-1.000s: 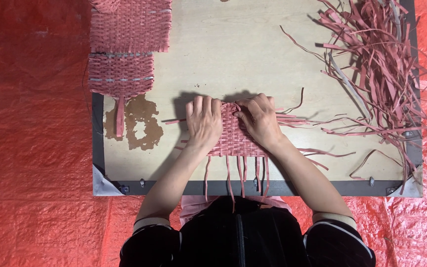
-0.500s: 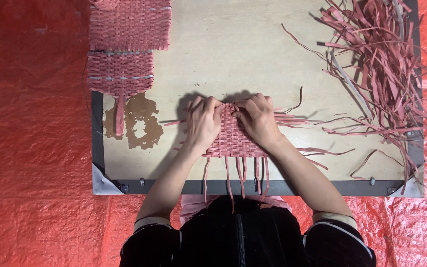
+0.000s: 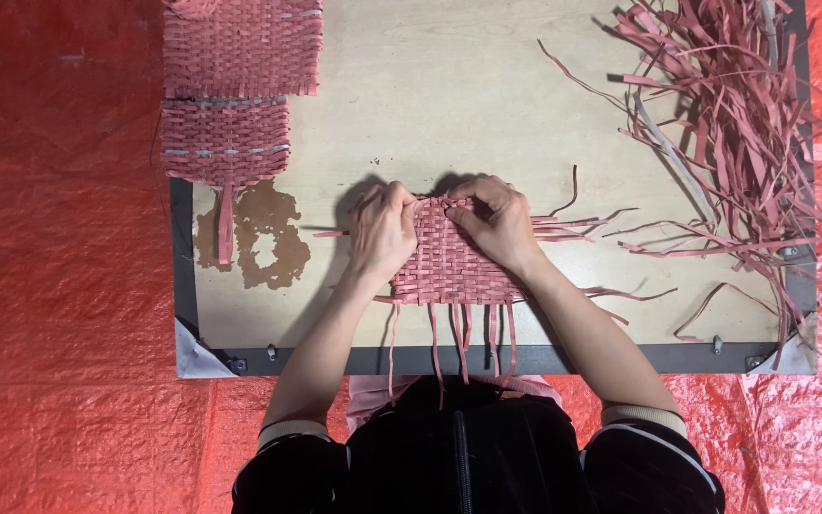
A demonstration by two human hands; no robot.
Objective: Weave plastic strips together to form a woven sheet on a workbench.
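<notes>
At the near edge of the bench (image 3: 487, 359), loose warp ends of the woven mat (image 3: 454, 271) hung over toward the person's dark top, prob. left free so rows could be packed from the far side. Left hand (image 3: 381, 231) and right hand (image 3: 495, 224) sat on the mat's far corners, fingers curled and pinching the top row of pink strips, weight pressing the piece flat so it wouldn't slide. Side strips stuck out right, unwoven. Further off: two finished mats (image 3: 235, 90) stacked far left, a brown stain (image 3: 264, 238) below them, and a heap of spare strips (image 3: 734, 124) far right, within reach. Vs. earlier frames, hands had crept slightly up to the top edge; rest unchanged.
</notes>
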